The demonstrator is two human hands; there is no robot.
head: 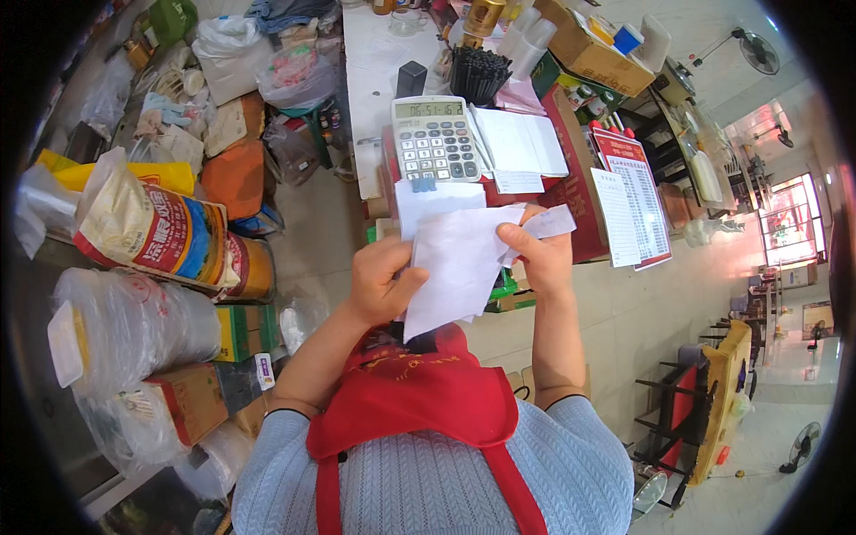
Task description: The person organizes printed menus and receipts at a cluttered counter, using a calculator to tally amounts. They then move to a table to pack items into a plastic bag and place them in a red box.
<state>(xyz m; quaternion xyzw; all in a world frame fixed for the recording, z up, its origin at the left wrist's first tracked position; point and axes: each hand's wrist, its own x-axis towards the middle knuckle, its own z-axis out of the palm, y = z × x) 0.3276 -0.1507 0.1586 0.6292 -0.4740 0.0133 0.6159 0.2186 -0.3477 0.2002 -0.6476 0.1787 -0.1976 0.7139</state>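
A small stack of white paper sheets (458,261) is held up in front of my red apron (414,408). My left hand (386,277) grips its left edge, thumb on top. At the upper right corner my right hand (538,251) pinches the sheets, along with a narrow paper slip (552,222) that sticks out to the right. Just beyond the stack lies a white pad with a blue clip (424,185). A desktop calculator (436,140) with a lit display stands behind it, and an open notebook (521,144) lies to its right.
On the white counter (371,80) stand a holder of black straws or pens (479,72), clear plastic cups (531,40) and a cardboard box (598,50). A red printed menu board (632,194) hangs at right. Bags and a printed sack (160,231) crowd the left.
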